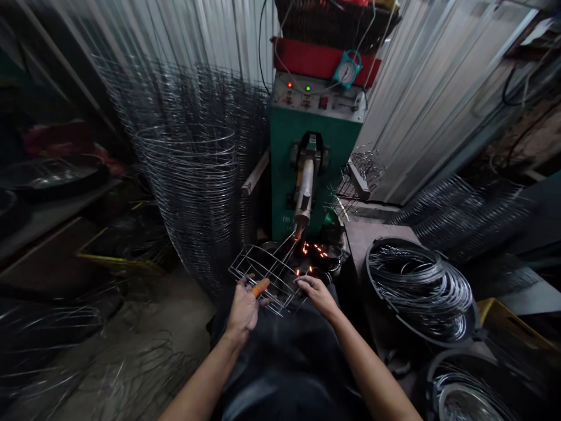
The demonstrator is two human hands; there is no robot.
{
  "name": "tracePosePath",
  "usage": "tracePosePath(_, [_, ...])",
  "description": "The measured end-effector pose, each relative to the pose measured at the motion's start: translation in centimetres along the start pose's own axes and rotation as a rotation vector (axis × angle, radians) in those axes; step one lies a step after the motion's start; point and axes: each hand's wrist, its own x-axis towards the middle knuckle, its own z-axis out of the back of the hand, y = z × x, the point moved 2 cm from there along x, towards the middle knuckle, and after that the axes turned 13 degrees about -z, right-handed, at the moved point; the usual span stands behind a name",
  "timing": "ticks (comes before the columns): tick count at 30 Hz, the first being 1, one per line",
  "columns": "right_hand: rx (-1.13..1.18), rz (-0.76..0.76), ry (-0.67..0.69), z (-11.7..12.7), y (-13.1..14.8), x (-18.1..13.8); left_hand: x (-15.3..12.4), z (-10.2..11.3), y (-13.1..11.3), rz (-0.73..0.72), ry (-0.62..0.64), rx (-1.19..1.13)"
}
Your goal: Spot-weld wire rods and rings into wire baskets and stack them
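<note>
My left hand [242, 310] is closed on the near left side of a wire rack [275, 270], a boxy frame of thin metal rods. An orange sleeve [260, 287] seems to cover one of its digits. Pinching the rack's right edge is my right hand [316, 292], with its fingertips pressed together. The far end of the rack reaches the glowing tip of a spot welder's arm [304, 190], which slants down from a green cabinet [284, 152]. Orange sparks [321, 250] fly just to the right of that tip.
Tall stacks of wire rings [193, 193] stand left of the welder. On the right, a stand [359, 234] bears a round black tub [370, 275] of wire hoops, with another tub [427, 380] nearer. Loose wires [144, 365] litter the left floor. A gauge [346, 71] sits atop the cabinet.
</note>
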Motion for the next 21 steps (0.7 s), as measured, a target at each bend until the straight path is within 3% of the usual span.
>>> tracePosePath(9, [0.035,0.030,0.016,-1.5,1.2,-0.2,1.8,0.3,-1.9,-0.023,0.038,0.031])
tracePosePath(13, [0.084,0.064,0.000,-1.7,1.7,-0.7,1.8,0.0,-1.7,0.075,0.026,0.061])
tracePosePath(15, [0.128,0.059,-0.016,-1.8,1.7,-1.4,1.2,0.3,-1.5,0.056,0.077,0.066])
tracePosePath(18, [0.233,0.019,-0.024,-2.0,1.6,-3.5,-0.7,1.8,-1.2,-0.143,0.336,0.158])
tracePosePath(21, [0.338,-0.007,-0.064,-1.8,2.2,-6.1,-3.4,4.0,-1.2,-0.585,0.755,0.585])
